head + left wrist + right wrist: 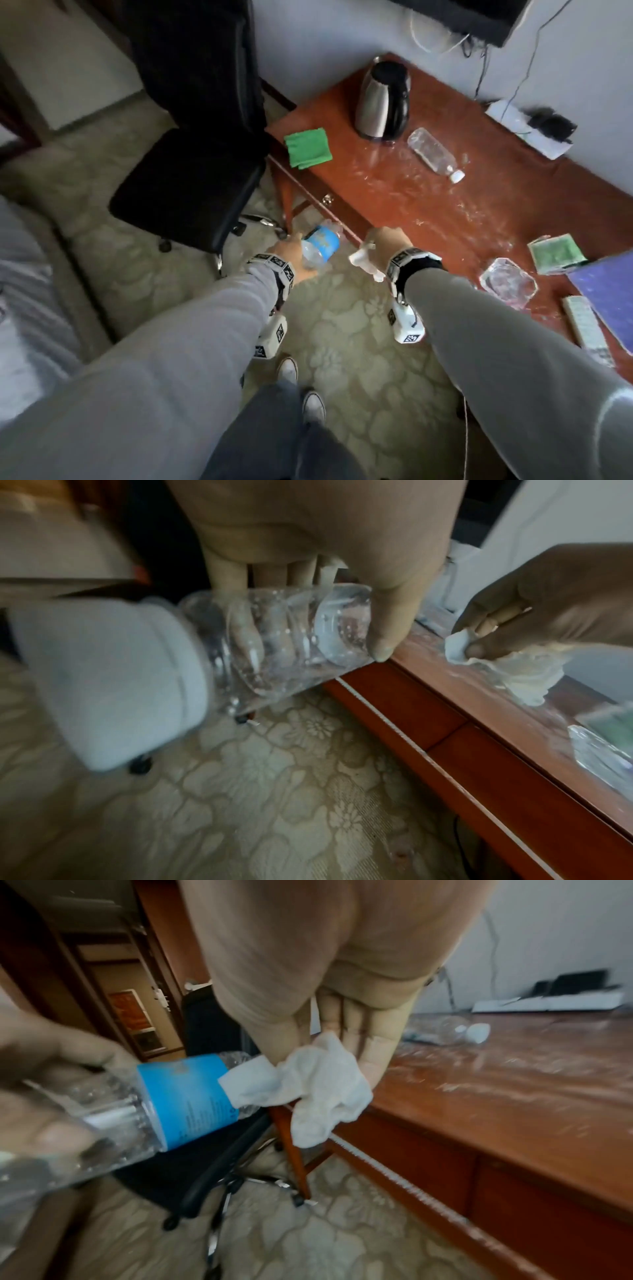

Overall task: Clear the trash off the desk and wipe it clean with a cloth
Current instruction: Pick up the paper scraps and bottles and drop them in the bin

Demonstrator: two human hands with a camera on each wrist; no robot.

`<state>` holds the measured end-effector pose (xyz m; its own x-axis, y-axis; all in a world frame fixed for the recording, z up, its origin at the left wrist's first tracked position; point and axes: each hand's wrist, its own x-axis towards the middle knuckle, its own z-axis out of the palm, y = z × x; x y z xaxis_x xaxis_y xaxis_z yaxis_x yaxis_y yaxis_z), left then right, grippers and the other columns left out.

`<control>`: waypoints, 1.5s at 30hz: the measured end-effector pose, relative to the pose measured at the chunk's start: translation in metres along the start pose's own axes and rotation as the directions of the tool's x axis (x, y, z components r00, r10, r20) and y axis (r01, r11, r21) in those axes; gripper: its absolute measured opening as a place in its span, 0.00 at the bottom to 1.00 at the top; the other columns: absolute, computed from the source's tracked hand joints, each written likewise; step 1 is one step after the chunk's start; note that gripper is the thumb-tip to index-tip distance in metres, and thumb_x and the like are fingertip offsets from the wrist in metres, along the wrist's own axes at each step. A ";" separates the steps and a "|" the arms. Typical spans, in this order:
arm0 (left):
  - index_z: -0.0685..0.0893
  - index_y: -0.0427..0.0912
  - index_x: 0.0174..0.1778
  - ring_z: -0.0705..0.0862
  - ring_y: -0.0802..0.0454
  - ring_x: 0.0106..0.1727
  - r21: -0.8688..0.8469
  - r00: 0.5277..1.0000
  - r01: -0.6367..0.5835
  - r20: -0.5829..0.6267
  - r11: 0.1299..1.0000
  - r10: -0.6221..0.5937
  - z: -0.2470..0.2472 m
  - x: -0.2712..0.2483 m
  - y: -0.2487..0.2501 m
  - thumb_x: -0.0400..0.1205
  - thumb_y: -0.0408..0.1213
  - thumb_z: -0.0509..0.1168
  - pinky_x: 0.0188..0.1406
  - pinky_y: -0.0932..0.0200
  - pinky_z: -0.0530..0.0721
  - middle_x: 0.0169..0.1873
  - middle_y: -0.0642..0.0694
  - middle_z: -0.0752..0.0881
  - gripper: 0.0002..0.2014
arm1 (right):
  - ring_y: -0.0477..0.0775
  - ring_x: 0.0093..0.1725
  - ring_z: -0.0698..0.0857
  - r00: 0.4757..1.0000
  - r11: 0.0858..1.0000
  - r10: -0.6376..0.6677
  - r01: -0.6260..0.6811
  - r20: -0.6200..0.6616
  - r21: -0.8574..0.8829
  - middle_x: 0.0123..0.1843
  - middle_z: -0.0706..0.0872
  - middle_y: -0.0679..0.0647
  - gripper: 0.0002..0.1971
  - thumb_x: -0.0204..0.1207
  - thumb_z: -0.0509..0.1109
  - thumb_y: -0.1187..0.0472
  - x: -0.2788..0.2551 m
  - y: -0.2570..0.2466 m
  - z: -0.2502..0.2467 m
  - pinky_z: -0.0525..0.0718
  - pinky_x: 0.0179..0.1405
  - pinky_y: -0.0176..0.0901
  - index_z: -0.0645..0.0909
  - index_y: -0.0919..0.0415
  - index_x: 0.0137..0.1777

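My left hand (pixel 291 251) grips a clear plastic bottle with a blue label (pixel 320 245) (pixel 260 639) (pixel 185 1096), held tilted over the carpet just off the desk's front edge. My right hand (pixel 387 241) pinches a crumpled white tissue (pixel 364 262) (pixel 507 669) (pixel 308 1085) at the front edge of the red-brown desk (pixel 428 205). A second clear bottle with a white cap (pixel 435 154) lies on the desk. A folded green cloth (pixel 308 147) sits at the desk's left end. White smears cover the desk top.
A steel kettle (pixel 382 102) stands at the back of the desk. A glass ashtray (pixel 508 284), a green packet (pixel 556 253), a purple folder (pixel 609 291) and a remote (pixel 587 325) lie at the right. A power strip (pixel 527 128) sits by the wall. A black office chair (pixel 191 185) stands left.
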<state>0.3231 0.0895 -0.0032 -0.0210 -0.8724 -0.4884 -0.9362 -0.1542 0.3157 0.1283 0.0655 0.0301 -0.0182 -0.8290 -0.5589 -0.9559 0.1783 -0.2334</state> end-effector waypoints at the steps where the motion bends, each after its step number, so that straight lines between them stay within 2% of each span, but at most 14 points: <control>1: 0.67 0.45 0.73 0.84 0.38 0.58 -0.022 0.998 0.061 0.009 0.998 -0.060 0.005 -0.005 -0.022 0.73 0.55 0.74 0.53 0.53 0.81 0.59 0.41 0.83 0.37 | 0.56 0.32 0.90 1.000 0.999 -0.021 0.021 0.018 0.027 0.29 0.88 0.56 0.16 0.53 0.67 0.49 0.000 -0.014 0.013 0.91 0.37 0.46 0.85 0.59 0.36; 4: 0.65 0.45 0.73 0.84 0.39 0.60 -0.129 0.981 0.194 0.044 0.973 -0.190 0.023 -0.027 -0.084 0.71 0.58 0.75 0.57 0.52 0.82 0.59 0.42 0.82 0.41 | 0.58 0.33 0.90 0.993 0.993 -0.110 0.108 0.046 0.044 0.32 0.89 0.55 0.18 0.53 0.72 0.46 0.000 -0.056 0.054 0.92 0.37 0.51 0.84 0.58 0.37; 8: 0.72 0.44 0.68 0.86 0.42 0.56 -0.235 0.935 0.352 0.131 0.906 -0.329 0.065 -0.060 -0.172 0.68 0.61 0.77 0.56 0.52 0.83 0.58 0.46 0.85 0.39 | 0.60 0.40 0.88 0.970 0.978 -0.176 0.192 0.168 -0.086 0.37 0.88 0.54 0.16 0.57 0.72 0.46 0.000 -0.114 0.118 0.90 0.41 0.47 0.84 0.58 0.37; 14: 0.73 0.43 0.72 0.83 0.40 0.64 -0.260 0.797 0.598 0.291 0.758 -0.529 0.185 -0.123 -0.314 0.75 0.56 0.73 0.63 0.53 0.79 0.65 0.41 0.82 0.33 | 0.63 0.59 0.85 0.904 0.934 -0.240 0.314 0.354 -0.169 0.58 0.87 0.59 0.15 0.75 0.72 0.50 -0.006 -0.179 0.274 0.85 0.57 0.48 0.84 0.58 0.56; 16: 0.69 0.40 0.76 0.81 0.40 0.67 -0.243 0.750 0.644 0.385 0.725 -0.538 0.233 -0.139 -0.362 0.77 0.49 0.73 0.66 0.53 0.79 0.68 0.39 0.80 0.34 | 0.62 0.60 0.84 0.877 0.918 -0.247 0.348 0.413 -0.190 0.59 0.86 0.59 0.13 0.78 0.69 0.55 -0.010 -0.194 0.333 0.82 0.56 0.47 0.83 0.61 0.57; 19: 0.71 0.42 0.74 0.80 0.42 0.68 -0.214 0.715 0.652 0.493 0.728 -0.495 0.287 -0.152 -0.430 0.76 0.48 0.73 0.69 0.52 0.78 0.69 0.42 0.80 0.33 | 0.63 0.58 0.84 0.840 0.901 -0.237 0.378 0.488 -0.211 0.56 0.86 0.61 0.13 0.79 0.68 0.54 -0.015 -0.216 0.419 0.80 0.51 0.46 0.82 0.63 0.54; 24: 0.68 0.44 0.78 0.77 0.43 0.73 -0.189 0.712 0.624 0.539 0.758 -0.451 0.339 -0.146 -0.512 0.80 0.48 0.71 0.72 0.54 0.74 0.74 0.43 0.76 0.32 | 0.61 0.59 0.84 0.854 0.911 -0.183 0.334 0.488 -0.243 0.57 0.86 0.59 0.10 0.78 0.65 0.61 -0.012 -0.225 0.525 0.76 0.45 0.42 0.84 0.60 0.55; 28: 0.70 0.42 0.73 0.83 0.41 0.65 -0.205 0.767 0.567 0.485 0.798 -0.420 0.356 -0.112 -0.550 0.78 0.47 0.72 0.58 0.56 0.80 0.66 0.43 0.81 0.30 | 0.62 0.60 0.83 0.872 0.911 -0.184 0.325 0.454 -0.255 0.57 0.86 0.60 0.12 0.78 0.63 0.62 0.002 -0.229 0.573 0.79 0.53 0.46 0.84 0.61 0.57; 30: 0.69 0.42 0.75 0.83 0.41 0.64 -0.220 0.796 0.535 0.455 0.816 -0.399 0.358 -0.088 -0.560 0.77 0.50 0.72 0.60 0.54 0.81 0.66 0.42 0.81 0.33 | 0.63 0.61 0.83 0.868 0.896 -0.188 0.344 0.459 -0.282 0.58 0.86 0.61 0.12 0.79 0.63 0.63 0.014 -0.231 0.591 0.78 0.54 0.46 0.84 0.61 0.58; 33: 0.61 0.42 0.82 0.80 0.39 0.68 -0.210 0.816 0.510 0.426 0.834 -0.392 0.364 -0.053 -0.573 0.78 0.53 0.70 0.64 0.49 0.81 0.72 0.41 0.76 0.40 | 0.63 0.62 0.82 0.862 0.878 -0.217 0.378 0.458 -0.295 0.59 0.85 0.61 0.12 0.79 0.62 0.64 0.034 -0.239 0.613 0.77 0.55 0.45 0.83 0.61 0.59; 37: 0.59 0.41 0.83 0.78 0.39 0.72 -0.207 0.840 0.482 0.383 0.851 -0.383 0.368 -0.022 -0.588 0.81 0.49 0.70 0.67 0.50 0.77 0.74 0.38 0.75 0.38 | 0.62 0.60 0.83 0.850 0.855 -0.263 0.425 0.456 -0.299 0.58 0.86 0.60 0.12 0.80 0.62 0.64 0.061 -0.255 0.638 0.77 0.53 0.43 0.84 0.59 0.59; 40: 0.59 0.41 0.84 0.75 0.41 0.75 -0.195 0.862 0.450 0.349 0.872 -0.367 0.372 -0.018 -0.589 0.83 0.41 0.68 0.71 0.52 0.73 0.77 0.39 0.72 0.35 | 0.61 0.58 0.84 0.841 0.834 -0.278 0.451 0.464 -0.317 0.57 0.86 0.59 0.13 0.78 0.62 0.64 0.075 -0.263 0.647 0.78 0.53 0.44 0.83 0.58 0.59; 43: 0.60 0.39 0.83 0.72 0.42 0.77 -0.239 0.875 0.428 0.351 0.871 -0.334 0.382 -0.023 -0.589 0.82 0.31 0.67 0.74 0.50 0.74 0.81 0.39 0.65 0.35 | 0.63 0.58 0.83 0.839 0.817 -0.289 0.467 0.460 -0.339 0.57 0.84 0.61 0.12 0.79 0.62 0.65 0.083 -0.269 0.648 0.78 0.53 0.45 0.82 0.60 0.59; 45: 0.62 0.38 0.82 0.70 0.42 0.78 -0.222 0.870 0.428 0.363 0.876 -0.333 0.387 -0.033 -0.588 0.80 0.29 0.68 0.75 0.49 0.73 0.80 0.39 0.64 0.34 | 0.65 0.58 0.83 0.841 0.812 -0.313 0.478 0.441 -0.336 0.57 0.84 0.63 0.12 0.80 0.62 0.65 0.087 -0.273 0.649 0.76 0.51 0.45 0.81 0.64 0.60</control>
<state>0.7383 0.3885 -0.4879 0.1660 -0.5391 -0.8257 -0.7510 -0.6118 0.2484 0.5774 0.2890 -0.4708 0.4129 -0.5196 -0.7480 -0.8831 -0.4292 -0.1894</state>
